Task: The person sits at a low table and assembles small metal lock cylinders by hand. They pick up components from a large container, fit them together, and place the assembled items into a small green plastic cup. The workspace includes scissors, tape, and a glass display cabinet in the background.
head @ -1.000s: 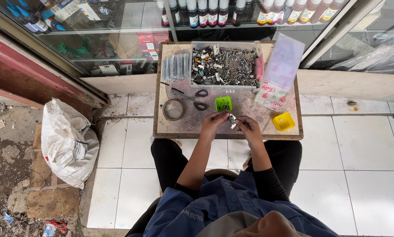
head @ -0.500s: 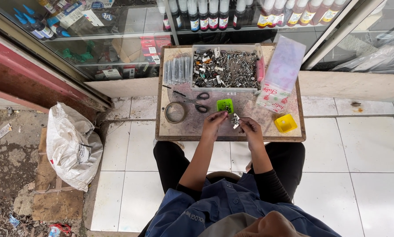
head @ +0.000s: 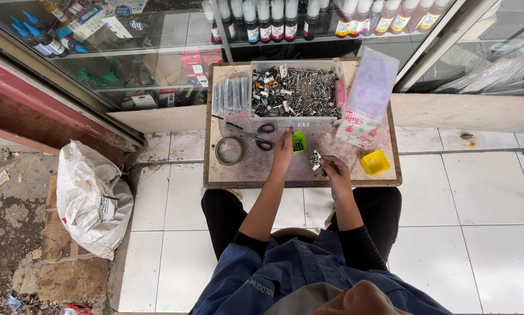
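while right hand point(head: 335, 170) pinches metal part point(head: 316, 158), left hand point(head: 283, 149) beside

A soft pink and white plastic pack point(head: 364, 102) lies on the right side of the desk point(head: 238, 175), its lower end white with red marks; a clear bag of small grey tubes point(head: 231, 95) lies at the back left of the desk, just beside the clear box; behind the glass, a row of ink bottles point(head: 267, 20) stands on a shelf, each with a small coloured label; more bottles with yellow and red labels point(head: 390, 17) stand to the right; blue bottles point(head: 37, 38) lean at the far left; red flat packs point(head: 200, 63) sit on a lower shelf; a big white sack point(head: 89, 201) with a small printed label sits on the floor to the left.
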